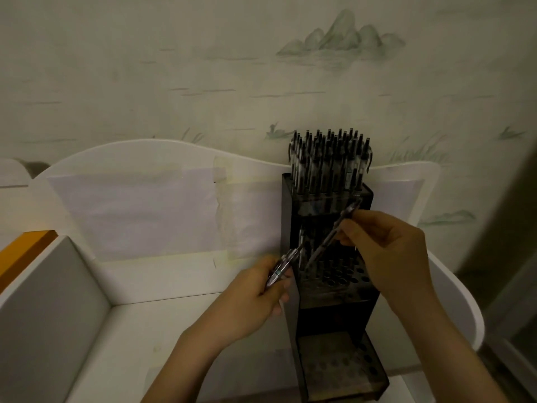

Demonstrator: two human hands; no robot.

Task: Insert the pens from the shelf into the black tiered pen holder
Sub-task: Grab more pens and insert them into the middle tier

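Black tiered pen holder upright on white shelf, top tier packed with pens. Right hand pinching a slanted pen, tip down at middle-tier holes, barrel projecting above the grip. Left hand clamped on spare pens just left of holder.

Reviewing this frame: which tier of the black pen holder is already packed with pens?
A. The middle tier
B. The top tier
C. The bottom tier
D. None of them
B. The top tier of the black pen holder bristles with upright pens, while the middle tier shows mostly open holes and the bottom tier holds none.
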